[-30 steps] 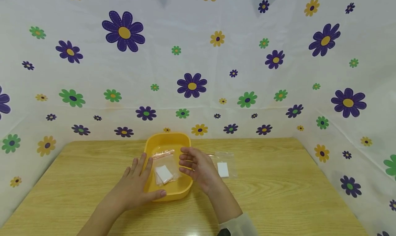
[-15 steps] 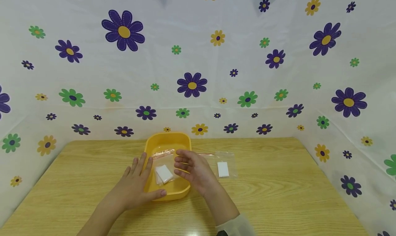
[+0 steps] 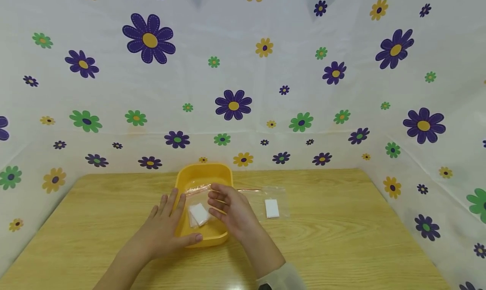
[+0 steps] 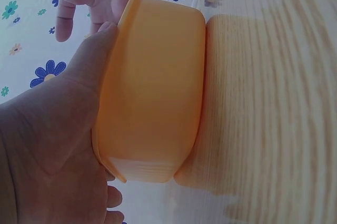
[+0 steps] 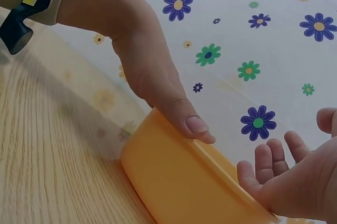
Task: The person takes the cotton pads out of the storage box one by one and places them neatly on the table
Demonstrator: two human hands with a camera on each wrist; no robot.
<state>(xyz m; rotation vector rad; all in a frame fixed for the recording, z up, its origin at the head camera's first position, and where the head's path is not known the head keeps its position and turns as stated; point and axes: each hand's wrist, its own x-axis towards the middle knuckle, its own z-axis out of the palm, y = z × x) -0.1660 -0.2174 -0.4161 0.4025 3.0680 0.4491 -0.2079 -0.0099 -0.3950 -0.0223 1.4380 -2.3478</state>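
A yellow plastic tub (image 3: 205, 170) stands on the table with clear zip bags (image 3: 197, 193) inside, holding white rectangular pieces (image 3: 200, 214). My left hand (image 3: 165, 229) rests on the tub's left and near rim, fingers spread and thumb along the front edge. In the left wrist view, this hand (image 4: 58, 124) lies against the rim of the tub (image 4: 158, 87). My right hand (image 3: 235, 214) hovers over the tub's right side, fingers loosely bent with nothing visible in them. From the right wrist view, the right thumb (image 5: 196, 125) overlaps the rim of the tub (image 5: 179, 187).
Right of the tub, another clear zip bag (image 3: 282, 205) lies flat on the wooden table (image 3: 334, 239), a white rectangle (image 3: 271, 208) inside it. A red zip strip (image 3: 248, 190) shows behind my right hand. A flower-printed white sheet (image 3: 258, 83) surrounds the table's back and sides.
My right hand has moved left, from the tub's right rim to farther over its inside, uncovering the red zip strip. My left hand and the bags in the tub have stayed put.
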